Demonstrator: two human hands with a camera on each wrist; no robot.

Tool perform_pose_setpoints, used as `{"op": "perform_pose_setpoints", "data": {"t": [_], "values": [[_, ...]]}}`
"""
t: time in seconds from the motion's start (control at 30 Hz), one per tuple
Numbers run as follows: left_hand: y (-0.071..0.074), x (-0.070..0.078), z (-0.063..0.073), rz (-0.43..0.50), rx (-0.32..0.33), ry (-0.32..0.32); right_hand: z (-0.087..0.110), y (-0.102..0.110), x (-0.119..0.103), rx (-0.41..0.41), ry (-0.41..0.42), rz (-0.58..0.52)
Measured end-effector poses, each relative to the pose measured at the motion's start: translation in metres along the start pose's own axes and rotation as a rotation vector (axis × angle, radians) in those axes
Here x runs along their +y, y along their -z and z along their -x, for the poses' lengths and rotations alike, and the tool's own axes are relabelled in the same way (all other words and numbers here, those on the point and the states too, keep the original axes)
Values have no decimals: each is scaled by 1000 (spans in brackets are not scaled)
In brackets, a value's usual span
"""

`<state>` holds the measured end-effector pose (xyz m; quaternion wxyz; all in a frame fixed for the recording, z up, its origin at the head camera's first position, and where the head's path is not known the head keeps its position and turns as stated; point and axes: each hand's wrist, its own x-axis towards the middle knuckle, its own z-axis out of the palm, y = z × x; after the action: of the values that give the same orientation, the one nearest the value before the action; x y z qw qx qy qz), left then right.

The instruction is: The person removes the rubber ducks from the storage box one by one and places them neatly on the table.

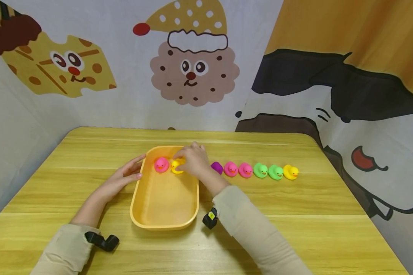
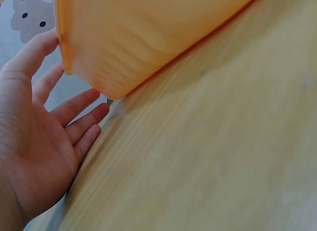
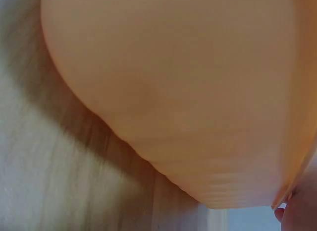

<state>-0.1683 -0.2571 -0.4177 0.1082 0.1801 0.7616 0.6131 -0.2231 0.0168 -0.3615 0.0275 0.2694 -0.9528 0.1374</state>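
Observation:
A yellow-orange plastic basin (image 1: 164, 227) stands on the table, left of centre. My left hand (image 1: 118, 180) rests at its left rim; in the left wrist view the fingers (image 2: 74, 108) are extended beside the outer wall. Over the far right side of the basin, my right hand (image 1: 193, 159) reaches in and pinches a yellow rubber duck (image 1: 175, 167), partly covered by the fingers. A pink rubber duck (image 1: 161, 165) sits just left of it inside. The right wrist view mostly shows the basin's outer wall (image 3: 168, 92), with little of the hand.
Right of the basin runs a row of rubber ducks: a purple one (image 1: 217, 168) partly behind my right wrist, two pink (image 1: 230, 169), two green (image 1: 260, 170) and a yellow one (image 1: 290, 172) at the end. A cartoon-printed cloth (image 1: 123, 110) hangs behind the wooden table (image 1: 295, 229).

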Motion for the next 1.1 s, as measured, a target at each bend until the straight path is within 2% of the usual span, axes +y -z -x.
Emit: {"op": "perform_pose_setpoints", "data": {"t": [0.53, 1.1], "values": [[-1, 1, 1, -12, 8, -3, 2, -3, -3, 37, -19, 7], [1, 2, -1, -18, -7, 6, 1, -4, 1, 52, -10, -81]]}}
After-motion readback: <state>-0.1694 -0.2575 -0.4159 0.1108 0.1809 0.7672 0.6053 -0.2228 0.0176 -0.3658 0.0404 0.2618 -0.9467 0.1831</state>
